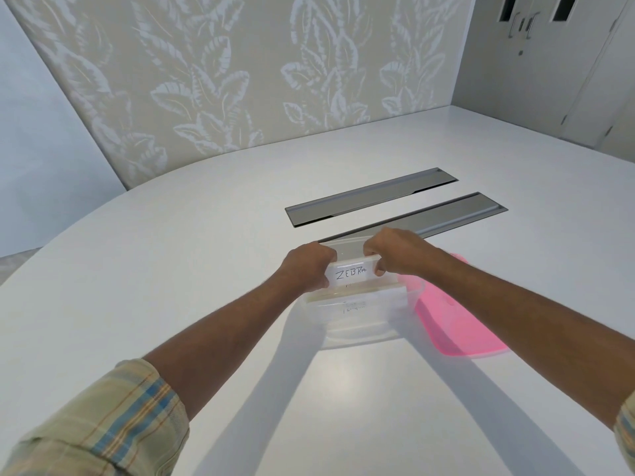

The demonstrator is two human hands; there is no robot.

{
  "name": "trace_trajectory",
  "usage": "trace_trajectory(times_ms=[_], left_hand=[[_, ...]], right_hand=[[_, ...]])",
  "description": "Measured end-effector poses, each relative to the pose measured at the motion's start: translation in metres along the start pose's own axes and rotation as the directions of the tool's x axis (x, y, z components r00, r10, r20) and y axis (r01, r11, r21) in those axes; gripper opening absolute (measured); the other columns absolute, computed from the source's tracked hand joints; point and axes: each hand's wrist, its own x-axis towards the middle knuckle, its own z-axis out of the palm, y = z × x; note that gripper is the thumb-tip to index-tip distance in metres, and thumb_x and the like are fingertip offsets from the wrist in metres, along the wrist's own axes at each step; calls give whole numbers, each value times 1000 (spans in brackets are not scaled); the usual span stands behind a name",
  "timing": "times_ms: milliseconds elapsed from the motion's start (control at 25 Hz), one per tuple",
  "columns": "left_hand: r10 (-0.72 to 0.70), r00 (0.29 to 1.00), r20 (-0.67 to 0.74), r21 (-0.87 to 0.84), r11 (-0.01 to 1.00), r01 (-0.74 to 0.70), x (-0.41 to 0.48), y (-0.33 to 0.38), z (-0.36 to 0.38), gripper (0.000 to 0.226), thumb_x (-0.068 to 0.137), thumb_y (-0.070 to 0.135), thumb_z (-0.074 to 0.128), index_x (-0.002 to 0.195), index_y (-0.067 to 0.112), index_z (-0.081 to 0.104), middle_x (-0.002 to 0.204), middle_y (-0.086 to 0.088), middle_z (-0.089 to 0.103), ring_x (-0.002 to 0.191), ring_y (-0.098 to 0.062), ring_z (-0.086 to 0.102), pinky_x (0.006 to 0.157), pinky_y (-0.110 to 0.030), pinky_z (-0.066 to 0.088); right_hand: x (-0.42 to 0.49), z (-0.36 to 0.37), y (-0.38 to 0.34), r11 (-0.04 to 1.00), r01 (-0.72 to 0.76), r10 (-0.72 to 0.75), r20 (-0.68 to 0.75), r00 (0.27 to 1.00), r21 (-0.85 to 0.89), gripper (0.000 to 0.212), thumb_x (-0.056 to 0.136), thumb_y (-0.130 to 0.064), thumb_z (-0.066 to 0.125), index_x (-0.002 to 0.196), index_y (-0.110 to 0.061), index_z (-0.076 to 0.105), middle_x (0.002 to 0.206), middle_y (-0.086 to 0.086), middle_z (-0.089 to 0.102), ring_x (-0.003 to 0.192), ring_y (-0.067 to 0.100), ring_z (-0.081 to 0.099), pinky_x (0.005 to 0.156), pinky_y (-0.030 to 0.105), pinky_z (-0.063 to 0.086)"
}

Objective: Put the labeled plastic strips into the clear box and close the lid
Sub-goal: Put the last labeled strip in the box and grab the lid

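Both hands grip one labeled strip (350,273) by its ends — the left hand (309,266) clenched on the left end, the right hand (395,254) pinching the right end with thumb in front and fingers curled over the top. This strip stands on its long edge, its white label reading "ZEBRA", and is held over the clear box (357,324), inside its rim toward the far side. A second strip (357,300) sits in the box nearer the viewer, also on edge; its writing is too faint to read. The box is open. A pink lid (457,324) lies flat on the white table (171,269), just beside the box on its right, partly under the right forearm. Beyond the box, two grey recessed panels (371,197) are set into the tabletop — the nearer one runs right behind the hands.
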Motion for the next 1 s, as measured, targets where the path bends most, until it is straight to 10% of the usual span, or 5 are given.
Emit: trace_trajectory(times_ms=[560,1000], left_hand=[[-2,998,69,22,1000,0,6,8,-1,67,85,27,83,146,27,55,139,-4,61,127,-28,61,95,-39,52],[37,862,-506,-350,904,-244,-9,122,-33,30,89,26,77,119,27,72,108,6,73,110,-21,65,88,-37,54]], right_hand=[[-2,9,4,999,24,-24,-13,1000,37,52,83,-32,85,132,-26,67,126,-1,69,113,25,66,77,32,46],[-78,-36,48,974,-106,181,-411,894,198,22,91,-27,72,112,-31,77,108,-7,79,102,24,71,78,39,59]])
